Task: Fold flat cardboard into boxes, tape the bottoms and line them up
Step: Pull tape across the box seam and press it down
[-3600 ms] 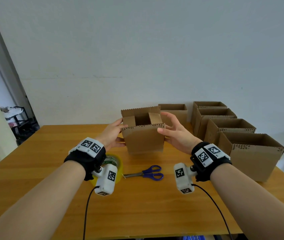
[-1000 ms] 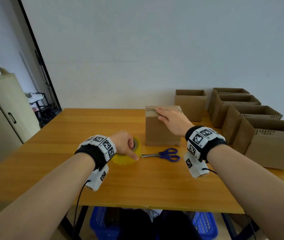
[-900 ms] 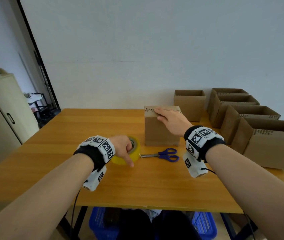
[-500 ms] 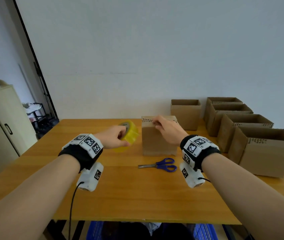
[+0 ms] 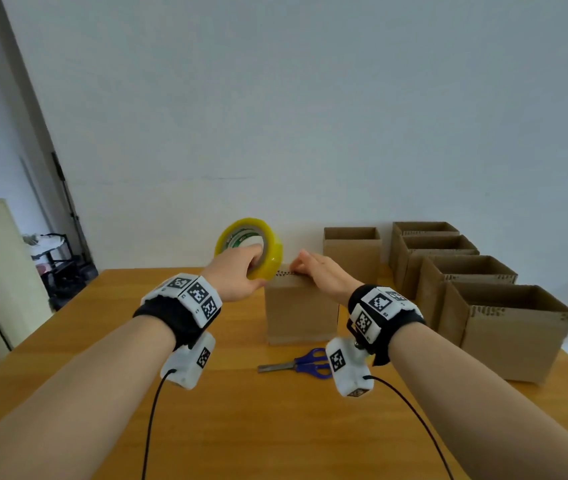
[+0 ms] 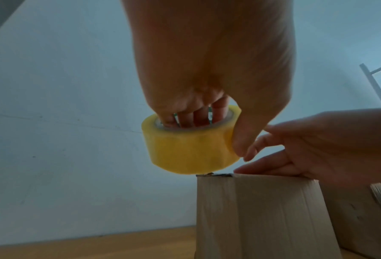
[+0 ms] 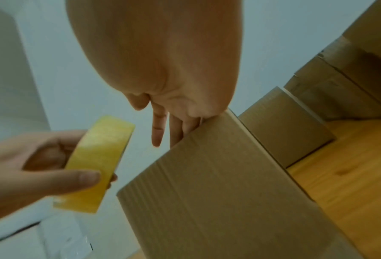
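Two hands at upturned box [image 5: 301, 315] mid-desk [image 5: 109, 341]: left hand [image 5: 237, 273] gripping tape roll [image 5: 249, 245] at near-left top edge, right hand [image 5: 320, 275] flat, fingers straight, pinning flaps; advisable to anchor tape before pulling across seam.

Your brown cardboard box [image 5: 301, 315] stands upright on the bench [image 5: 241, 410], closed flaps on top, with your right hand [image 5: 324, 277] lying flat across them. Your left hand [image 5: 237, 277] holds the yellow tape roll [image 5: 268, 252] in the air, fingers through its core and thumb on the outside, the roll's lower edge at the box's top left corner. Five finished boxes [image 5: 504, 327], open side up, stand to the right: four in a line and one behind.
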### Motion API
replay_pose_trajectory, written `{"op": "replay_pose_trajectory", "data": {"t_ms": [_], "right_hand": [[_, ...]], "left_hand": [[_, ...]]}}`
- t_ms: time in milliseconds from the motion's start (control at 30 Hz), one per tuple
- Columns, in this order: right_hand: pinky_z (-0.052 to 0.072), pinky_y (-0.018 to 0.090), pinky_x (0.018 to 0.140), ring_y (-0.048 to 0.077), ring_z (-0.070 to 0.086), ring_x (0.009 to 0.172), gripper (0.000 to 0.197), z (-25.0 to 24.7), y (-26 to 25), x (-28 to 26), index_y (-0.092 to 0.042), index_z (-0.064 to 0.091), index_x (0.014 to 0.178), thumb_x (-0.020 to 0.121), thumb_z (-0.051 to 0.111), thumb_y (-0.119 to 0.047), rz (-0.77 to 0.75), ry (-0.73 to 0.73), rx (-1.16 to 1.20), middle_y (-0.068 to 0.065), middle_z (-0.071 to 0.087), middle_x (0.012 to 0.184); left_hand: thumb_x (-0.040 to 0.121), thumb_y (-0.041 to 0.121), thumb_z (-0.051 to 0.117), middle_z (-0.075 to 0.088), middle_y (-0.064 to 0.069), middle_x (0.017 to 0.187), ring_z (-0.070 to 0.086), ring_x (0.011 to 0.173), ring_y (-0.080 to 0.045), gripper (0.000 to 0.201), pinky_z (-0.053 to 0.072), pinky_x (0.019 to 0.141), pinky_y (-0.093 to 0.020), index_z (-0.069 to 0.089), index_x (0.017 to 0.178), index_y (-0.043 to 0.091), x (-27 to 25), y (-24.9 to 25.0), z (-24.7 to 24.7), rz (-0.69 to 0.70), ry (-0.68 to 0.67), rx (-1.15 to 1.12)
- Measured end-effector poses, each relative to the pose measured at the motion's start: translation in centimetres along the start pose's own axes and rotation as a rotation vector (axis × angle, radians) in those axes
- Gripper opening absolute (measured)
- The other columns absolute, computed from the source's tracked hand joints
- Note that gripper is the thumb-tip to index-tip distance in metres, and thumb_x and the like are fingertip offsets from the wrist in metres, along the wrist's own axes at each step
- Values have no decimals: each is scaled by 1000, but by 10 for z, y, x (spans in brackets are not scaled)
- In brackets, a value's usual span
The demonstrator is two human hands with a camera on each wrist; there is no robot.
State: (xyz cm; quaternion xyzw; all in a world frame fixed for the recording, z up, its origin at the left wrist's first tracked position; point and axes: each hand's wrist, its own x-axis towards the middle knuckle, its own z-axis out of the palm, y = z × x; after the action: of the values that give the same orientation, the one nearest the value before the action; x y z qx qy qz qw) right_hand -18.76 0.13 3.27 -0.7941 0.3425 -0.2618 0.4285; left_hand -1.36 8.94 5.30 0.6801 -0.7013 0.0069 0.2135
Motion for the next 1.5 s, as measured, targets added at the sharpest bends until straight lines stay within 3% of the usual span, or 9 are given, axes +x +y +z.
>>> {"op": "replay_pose_trajectory", "data": {"t_ms": [167,300,467,733,933,1133,1267,1400,1500], "right_hand": [[42,32,98,22,58,108,36,-4,0,6,-2,64,114,99,47,-30,17,12,71,10,65,115],[47,31,84,14,57,84,30,-9,5,8,-5,71,104,90,64,-31,22,16,72,7,67,95],[46,25,71,11,53,69,12,-9,9,5,-12,70,82,87,68,-23,19,90,135,2,63,75],[47,26,69,9,55,66,14,-5,11,6,-10,72,84,88,67,-23,-9,211,86,-1,63,70],[53,37,83,22,64,87,15,1,10,11,-11,70,88,90,63,-24,-29,341,-52,7,70,87],[53,45,87,23,66,90,15,-1,16,8,-12,69,92,90,61,-25,-95,349,56,4,69,92],[55,41,89,22,69,89,14,-3,18,4,-6,69,92,91,62,-18,-106,317,213,10,69,92],[55,29,88,24,68,93,9,-7,13,-4,-3,66,88,92,59,-7,-116,300,385,20,67,99],[55,29,88,23,69,91,13,-8,14,-5,2,67,92,90,61,-9,-76,313,374,20,69,98]], "left_hand": [[82,18,66,41,2,66,40,58,-17,35,32,55,-29,33,70,22,7,4,9,2,-22,26],[81,17,66,44,2,67,42,60,-16,33,35,57,-31,35,70,24,11,7,11,-5,-21,11],[82,16,64,44,3,66,43,59,-16,33,36,57,-31,35,69,26,16,13,12,13,-29,10],[82,18,65,45,3,67,44,59,-16,33,38,56,-33,35,69,25,18,18,11,0,-29,46],[82,23,67,47,1,69,44,61,-18,27,36,57,-32,43,75,15,18,16,11,-3,-1,2],[83,28,68,64,-13,88,60,82,-30,24,48,75,-42,60,91,7,20,15,13,-45,-26,-76],[85,30,66,65,-8,96,60,87,-26,29,50,78,-38,65,103,7,25,15,15,-46,-56,-73],[91,33,58,55,-5,70,49,66,-22,26,33,55,-27,64,89,8,29,20,16,-85,-75,-27],[94,33,54,65,-12,96,58,83,-25,35,44,71,-32,63,113,5,32,22,18,-89,-123,12]]}}
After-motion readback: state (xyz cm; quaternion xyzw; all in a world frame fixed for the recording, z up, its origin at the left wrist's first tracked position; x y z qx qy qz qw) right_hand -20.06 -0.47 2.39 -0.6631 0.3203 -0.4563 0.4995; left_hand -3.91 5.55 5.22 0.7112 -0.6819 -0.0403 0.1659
